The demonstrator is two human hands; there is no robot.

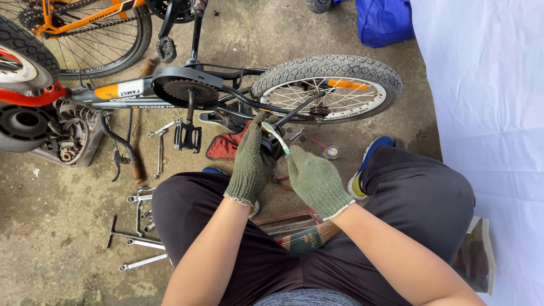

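Overhead view of your lap and the concrete floor (340, 34), with a small bicycle lying on its side ahead of you. The thing in hand is a short, dark cylindrical part (271, 145) — most likely a pedal or grip, though too much of it is covered to say which. It sits directly in front of your knees, between your two hands, just below the rear wheel (327, 88) and close to the frame stays. Its long axis runs roughly away from you, tilted slightly toward the wheel.

Your left hand (251, 164), in a green knit glove, is clenched around the near side of the part, fingers curled over its top. Your right hand (316, 180), gloved alike, is closed on the handle of a thin, pale flat tool (276, 136) — the tool's long axis slants up and to the left, its tip resting against the upper end of the part. Both hands lie equally near; the left carries the part, the right bears on it.

Around them: a red rag (224, 147) lies just behind the left hand, a loose black pedal (187, 136) beside it, and the chainring guard (181, 85) farther up. Spanners and a T-handle wrench (139, 229) lie scattered at your left knee. A small spray can (331, 152) stands near the right hand, beside your blue shoe (371, 153).
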